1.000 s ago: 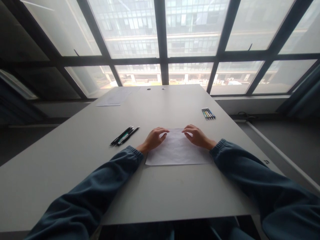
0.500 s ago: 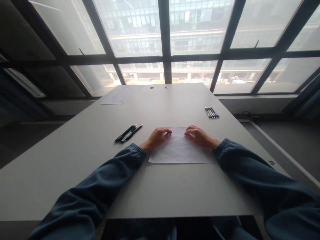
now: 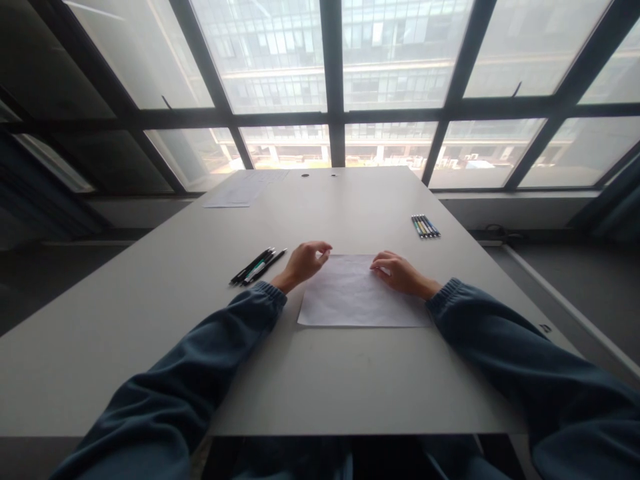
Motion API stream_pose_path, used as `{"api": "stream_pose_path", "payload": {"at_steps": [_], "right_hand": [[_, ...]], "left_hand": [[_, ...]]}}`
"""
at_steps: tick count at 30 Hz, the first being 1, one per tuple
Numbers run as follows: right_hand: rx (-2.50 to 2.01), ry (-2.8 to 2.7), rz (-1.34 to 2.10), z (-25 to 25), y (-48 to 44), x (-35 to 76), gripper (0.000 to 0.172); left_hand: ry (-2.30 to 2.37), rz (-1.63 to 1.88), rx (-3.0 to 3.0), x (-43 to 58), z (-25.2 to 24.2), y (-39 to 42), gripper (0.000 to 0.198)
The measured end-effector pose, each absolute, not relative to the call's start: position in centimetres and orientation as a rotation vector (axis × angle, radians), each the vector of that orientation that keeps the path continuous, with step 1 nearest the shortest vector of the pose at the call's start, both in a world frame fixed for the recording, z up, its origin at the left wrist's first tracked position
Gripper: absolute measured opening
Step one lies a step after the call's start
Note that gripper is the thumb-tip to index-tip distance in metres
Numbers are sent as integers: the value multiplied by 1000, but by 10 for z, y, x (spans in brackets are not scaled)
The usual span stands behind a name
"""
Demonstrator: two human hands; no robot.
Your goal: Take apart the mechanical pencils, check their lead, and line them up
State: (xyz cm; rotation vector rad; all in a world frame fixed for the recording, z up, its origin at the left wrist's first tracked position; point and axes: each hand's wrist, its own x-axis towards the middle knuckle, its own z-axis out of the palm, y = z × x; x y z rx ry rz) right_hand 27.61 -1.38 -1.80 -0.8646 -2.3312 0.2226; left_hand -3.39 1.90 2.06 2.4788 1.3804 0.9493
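Note:
A white sheet of paper (image 3: 345, 300) lies flat on the table in front of me. My left hand (image 3: 304, 260) is at its upper left edge, loosely bent, with a gap between thumb and fingers and nothing held. On the right part of the paper rests my right hand (image 3: 397, 272), its fingers lightly curved and apart, holding nothing. Left of my left hand is a loose bunch of pens (image 3: 257, 267), mostly black with one green and white. Several thin pens or pencils (image 3: 425, 227) lie side by side farther off to the right.
More paper sheets (image 3: 233, 192) lie at the far left of the white table (image 3: 350, 380). Two small dark spots or objects are near its far edge. Tall windows with dark frames (image 3: 336, 119) stand behind the table. A small dark mark (image 3: 545, 328) is near the right edge.
My left hand has lifted off the paper and moved left and slightly away from me. My right hand and the paper stay in place.

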Motion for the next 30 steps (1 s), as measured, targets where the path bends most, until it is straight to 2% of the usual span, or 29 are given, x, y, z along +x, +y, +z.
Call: {"api": "stream_pose_path", "payload": {"at_steps": [6, 10, 22, 30], "right_hand": [[-873, -2301, 185, -18, -13, 276, 20], [-856, -2292, 173, -16, -14, 276, 20], [-837, -2279, 182, -14, -17, 276, 19], [-836, -2276, 185, -18, -14, 277, 18]], "left_hand": [[1875, 657, 2353, -86, 62, 56, 21], [2085, 434, 2235, -113, 71, 70, 15], [2117, 108, 2109, -130, 52, 79, 22], [2064, 151, 2136, -133, 49, 82, 20]]}}
